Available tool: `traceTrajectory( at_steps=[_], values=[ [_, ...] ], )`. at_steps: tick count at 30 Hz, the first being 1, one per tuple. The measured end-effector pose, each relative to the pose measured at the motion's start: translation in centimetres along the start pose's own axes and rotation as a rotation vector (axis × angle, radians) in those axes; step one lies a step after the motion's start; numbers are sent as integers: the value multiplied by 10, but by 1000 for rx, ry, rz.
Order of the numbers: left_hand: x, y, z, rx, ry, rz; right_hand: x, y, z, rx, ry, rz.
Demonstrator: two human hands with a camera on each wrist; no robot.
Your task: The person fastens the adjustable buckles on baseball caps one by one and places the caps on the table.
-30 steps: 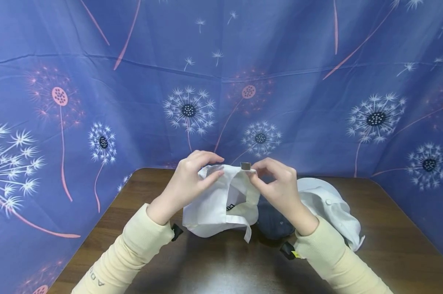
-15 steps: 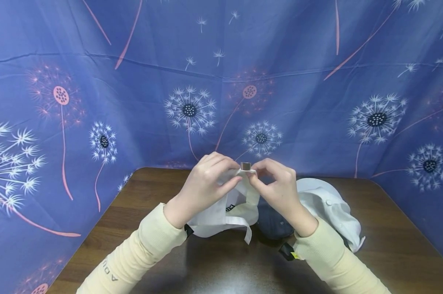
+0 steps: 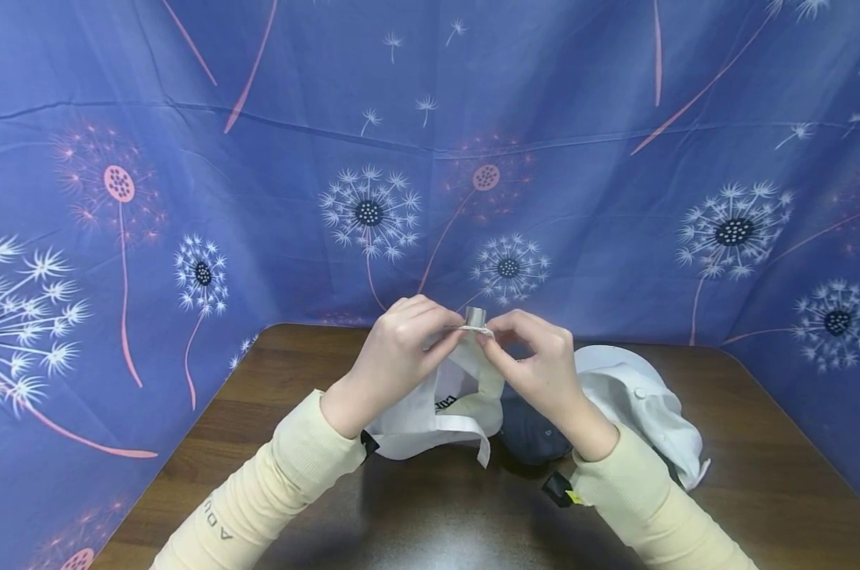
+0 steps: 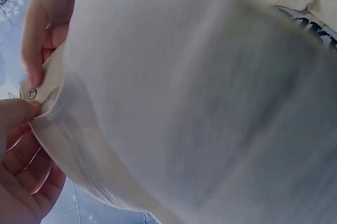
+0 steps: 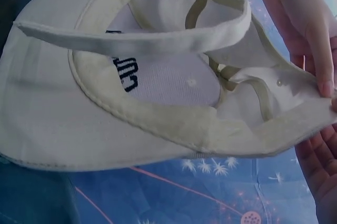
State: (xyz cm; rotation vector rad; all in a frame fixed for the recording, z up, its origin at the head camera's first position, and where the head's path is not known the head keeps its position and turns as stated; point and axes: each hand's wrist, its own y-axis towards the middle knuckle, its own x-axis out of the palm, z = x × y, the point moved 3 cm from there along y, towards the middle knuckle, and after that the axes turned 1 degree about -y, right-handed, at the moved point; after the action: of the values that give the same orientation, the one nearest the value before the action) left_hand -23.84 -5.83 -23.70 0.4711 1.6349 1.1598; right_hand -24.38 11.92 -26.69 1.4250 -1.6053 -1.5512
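A white baseball cap hangs just above the table, its back opening and dark inner lettering facing me. My left hand pinches the cap's back band beside a small silver metal buckle. From the other side, my right hand pinches the same band with thumb and forefinger. The buckle stands up between the two hands' fingertips. A loose white strap droops across the opening, also seen in the right wrist view. In the left wrist view a metal eyelet shows between the fingertips.
A dark blue cap lies on the brown wooden table behind my right wrist. Another white cap rests to the right, partly behind that forearm. Blue dandelion-print cloth hangs behind the table.
My left hand has moved right, from the cap's left side to the band by the buckle, and its fingers have closed there. The buckle has tilted upright. The right hand keeps its place.
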Motion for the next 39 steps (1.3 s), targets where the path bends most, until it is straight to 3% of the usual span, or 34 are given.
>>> traceTrajectory(
  at_steps=[4,12,17,26,32,39],
  values=[
    [0,0,0,14,3,8,-3,1,1,10,51,-68],
    [0,-2,0,39,-20,-2,-13,8,2,158,305,-186],
    [0,-2,1,51,-19,-14,-16,14,0,177,364,-253],
    [3,-3,5,86,-29,-25,-15,16,-1,140,385,-401],
    [4,-4,7,90,-33,-28,-14,15,0,110,412,-454],
    [4,-5,8,102,-60,-40,-14,14,3,136,539,-499]
  ],
)
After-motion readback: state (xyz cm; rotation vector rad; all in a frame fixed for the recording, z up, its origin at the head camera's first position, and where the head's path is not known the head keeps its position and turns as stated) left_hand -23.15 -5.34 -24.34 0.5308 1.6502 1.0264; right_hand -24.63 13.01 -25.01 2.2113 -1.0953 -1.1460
